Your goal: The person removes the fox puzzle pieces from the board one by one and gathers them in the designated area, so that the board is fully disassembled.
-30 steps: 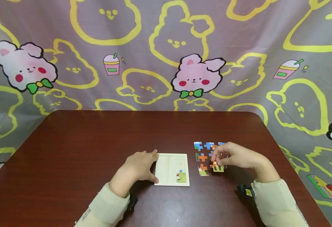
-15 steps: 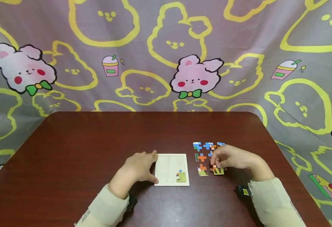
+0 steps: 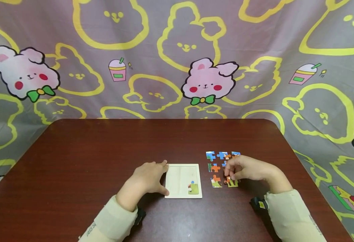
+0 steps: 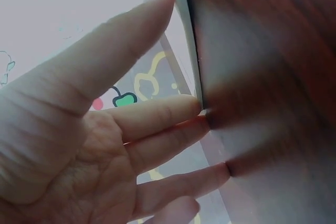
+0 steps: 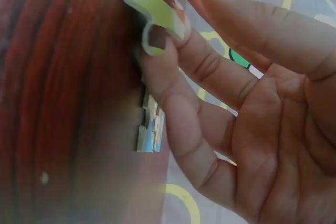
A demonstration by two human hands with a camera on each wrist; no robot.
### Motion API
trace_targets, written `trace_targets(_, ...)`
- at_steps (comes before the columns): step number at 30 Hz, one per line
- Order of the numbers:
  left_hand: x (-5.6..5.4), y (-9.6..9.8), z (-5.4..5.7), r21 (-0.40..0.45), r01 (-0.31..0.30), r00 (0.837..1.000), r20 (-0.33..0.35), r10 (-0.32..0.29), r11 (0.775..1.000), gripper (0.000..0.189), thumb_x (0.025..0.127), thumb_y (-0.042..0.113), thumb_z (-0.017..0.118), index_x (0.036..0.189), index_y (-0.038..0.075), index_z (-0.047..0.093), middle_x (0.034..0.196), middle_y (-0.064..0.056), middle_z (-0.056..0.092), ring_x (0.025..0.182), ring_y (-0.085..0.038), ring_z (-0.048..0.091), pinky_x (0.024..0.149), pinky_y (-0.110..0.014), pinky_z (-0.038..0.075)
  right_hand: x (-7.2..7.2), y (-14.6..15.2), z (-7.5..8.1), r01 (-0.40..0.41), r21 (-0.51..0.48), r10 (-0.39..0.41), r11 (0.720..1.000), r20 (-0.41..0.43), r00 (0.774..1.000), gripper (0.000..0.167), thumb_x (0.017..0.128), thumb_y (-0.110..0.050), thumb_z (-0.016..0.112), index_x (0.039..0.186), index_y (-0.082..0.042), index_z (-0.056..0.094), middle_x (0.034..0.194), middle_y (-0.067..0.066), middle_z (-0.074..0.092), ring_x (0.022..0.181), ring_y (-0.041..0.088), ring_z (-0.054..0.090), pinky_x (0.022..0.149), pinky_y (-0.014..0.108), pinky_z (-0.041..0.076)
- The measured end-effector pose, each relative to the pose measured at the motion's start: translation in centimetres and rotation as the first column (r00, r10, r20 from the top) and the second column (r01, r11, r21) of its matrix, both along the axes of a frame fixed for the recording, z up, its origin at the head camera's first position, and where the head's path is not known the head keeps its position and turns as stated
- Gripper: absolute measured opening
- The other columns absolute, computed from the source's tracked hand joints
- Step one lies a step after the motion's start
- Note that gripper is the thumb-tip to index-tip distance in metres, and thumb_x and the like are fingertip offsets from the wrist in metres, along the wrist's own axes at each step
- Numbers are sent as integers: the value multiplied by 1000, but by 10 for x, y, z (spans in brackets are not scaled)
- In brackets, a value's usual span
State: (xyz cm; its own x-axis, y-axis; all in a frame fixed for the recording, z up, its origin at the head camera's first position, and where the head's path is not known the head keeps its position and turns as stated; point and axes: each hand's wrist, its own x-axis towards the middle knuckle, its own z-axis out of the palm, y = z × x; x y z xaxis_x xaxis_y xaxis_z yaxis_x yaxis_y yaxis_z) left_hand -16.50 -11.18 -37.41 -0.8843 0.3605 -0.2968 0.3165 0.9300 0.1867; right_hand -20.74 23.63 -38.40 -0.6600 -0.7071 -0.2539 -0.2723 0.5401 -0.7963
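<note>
My left hand [image 3: 148, 174] rests at the left side of a square light wooden puzzle tray [image 3: 177, 181]. In the left wrist view its fingers are straight, with the thumb [image 4: 131, 38] over the tray's edge and the index fingertip at a corner. One green puzzle piece [image 3: 194, 189] lies in the tray's near right corner. To the right, my right hand [image 3: 249, 166] pinches a green-and-orange puzzle piece [image 3: 233, 183] in the near row of loose ones. The right wrist view shows this piece at the fingertips, close over the table; the hand partly hides the pieces behind it.
Several loose pieces lie in rows right of the tray, among them a blue one [image 3: 210, 155], an orange one [image 3: 215, 167] and an orange-and-green one [image 3: 216, 182]. The dark red table [image 3: 89, 151] ends at a cartoon-patterned curtain [image 3: 152, 67].
My right hand has shifted very slightly at the green-and-orange puzzle piece, and the piece sits a little differently under the fingertips. My left hand and the tray have stayed in place.
</note>
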Motion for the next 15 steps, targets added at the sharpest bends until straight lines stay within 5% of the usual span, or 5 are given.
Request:
trace_targets(4, 1, -1, 0, -6, 1, 1000, -3, -1, 1000, 86, 69, 47, 88, 143, 15, 56, 155, -4, 46, 136, -37, 50, 94, -57, 51, 0, 0, 4, 19, 6, -19, 1000, 4, 1000, 8, 90, 0, 67, 98, -1, 67, 87, 6, 63, 76, 13, 58, 66, 25, 50)
trace_targets(10, 2, -1, 1, -11, 7, 1000, -7, -7, 1000, 85, 70, 47, 87, 143, 14, 56, 154, -5, 47, 136, -38, 50, 96, -56, 50, -1, -2, 9, 17, 29, -13, 999, -137, 990, 12, 92, -6, 68, 104, -4, 68, 85, 0, 65, 79, 8, 58, 70, 25, 49)
trace_targets(15, 1, 1, 2, -10, 23, 1000, -13, -23, 1000, 85, 70, 46, 88, 142, 13, 56, 154, -6, 47, 134, -37, 52, 95, -55, 51, 3, -15, 11, 10, 32, -5, 999, -159, 987, 17, 93, -8, 67, 109, -5, 68, 87, -2, 64, 78, 8, 58, 70, 24, 51)
